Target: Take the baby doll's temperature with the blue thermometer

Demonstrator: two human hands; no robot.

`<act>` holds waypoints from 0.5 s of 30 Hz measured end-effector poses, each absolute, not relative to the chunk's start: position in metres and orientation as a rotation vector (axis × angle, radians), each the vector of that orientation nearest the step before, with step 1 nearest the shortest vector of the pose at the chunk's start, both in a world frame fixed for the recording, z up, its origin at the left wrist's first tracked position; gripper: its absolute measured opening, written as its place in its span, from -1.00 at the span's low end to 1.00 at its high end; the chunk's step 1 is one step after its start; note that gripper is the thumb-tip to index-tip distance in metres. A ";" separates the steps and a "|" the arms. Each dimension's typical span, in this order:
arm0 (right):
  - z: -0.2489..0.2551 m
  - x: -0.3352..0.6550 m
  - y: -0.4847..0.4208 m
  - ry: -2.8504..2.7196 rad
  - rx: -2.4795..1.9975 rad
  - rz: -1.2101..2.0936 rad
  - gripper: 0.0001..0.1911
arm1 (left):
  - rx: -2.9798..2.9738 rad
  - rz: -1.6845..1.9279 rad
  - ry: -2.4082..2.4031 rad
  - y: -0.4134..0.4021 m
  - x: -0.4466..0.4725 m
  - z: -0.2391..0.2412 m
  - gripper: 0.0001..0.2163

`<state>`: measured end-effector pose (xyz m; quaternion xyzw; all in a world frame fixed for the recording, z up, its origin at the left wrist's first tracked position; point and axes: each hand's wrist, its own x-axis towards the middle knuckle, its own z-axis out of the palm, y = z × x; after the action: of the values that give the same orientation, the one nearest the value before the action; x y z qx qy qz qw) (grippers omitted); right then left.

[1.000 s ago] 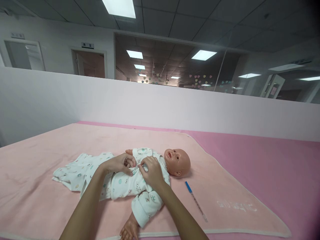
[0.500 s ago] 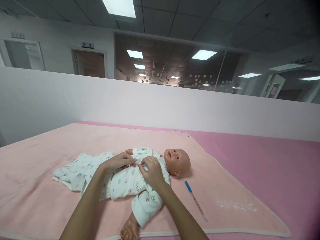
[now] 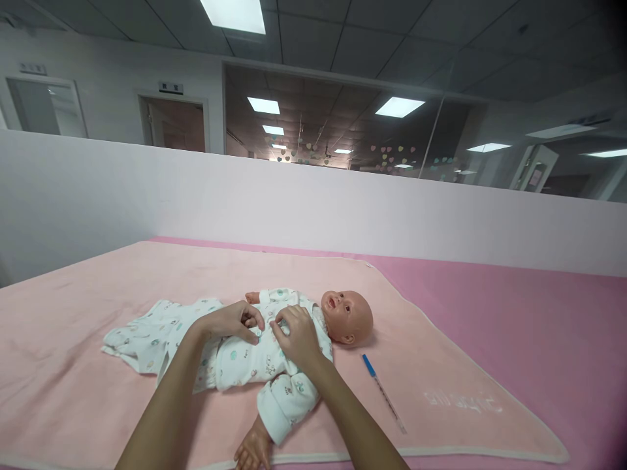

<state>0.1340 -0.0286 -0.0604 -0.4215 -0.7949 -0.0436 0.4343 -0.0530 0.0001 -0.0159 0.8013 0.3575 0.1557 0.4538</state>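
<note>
A baby doll (image 3: 347, 318) lies on its back, its head to the right, in a white printed shirt (image 3: 245, 359). Both of my hands are at the front of this shirt. My left hand (image 3: 238, 321) is closed, with a bit of the shirt's cloth seemingly between thumb and curled forefinger. On the chest, my right hand (image 3: 296, 333) has thumb and fingers drawn together on the shirt's front; its fingertips are partly hidden. White printed trousers (image 3: 147, 336) cover the doll's legs, partly behind my left forearm. One doll hand (image 3: 255, 447) points toward me.
A thermometer-like clear stick with a blue cap (image 3: 369, 365) lies right of the doll. Beneath everything is a peach blanket (image 3: 441, 352) with a pale edge, over a pink surface (image 3: 548, 326). A low white wall (image 3: 313, 209) stands behind.
My left hand has drawn back slightly to the left; its fingers have curled and its thumb has come down toward me. My right hand and the doll have stayed nearly still.
</note>
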 end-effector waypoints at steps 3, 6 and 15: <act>-0.061 0.134 -0.028 -1.980 -1.051 -0.110 -0.92 | 1.973 0.394 0.891 -0.001 -0.053 -0.016 -0.72; -0.061 0.134 -0.028 -1.981 -1.050 -0.108 -0.92 | 1.977 0.406 0.928 -0.001 -0.052 -0.016 -0.73; -0.061 0.134 -0.028 -1.980 -1.047 -0.110 -0.92 | 1.889 0.489 0.969 0.000 -0.051 -0.017 -0.75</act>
<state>0.1341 -0.0280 -0.0611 -0.4207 -0.7951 -0.0443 0.4345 -0.0507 -0.0005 -0.0169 0.7684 0.3943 0.1990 0.4632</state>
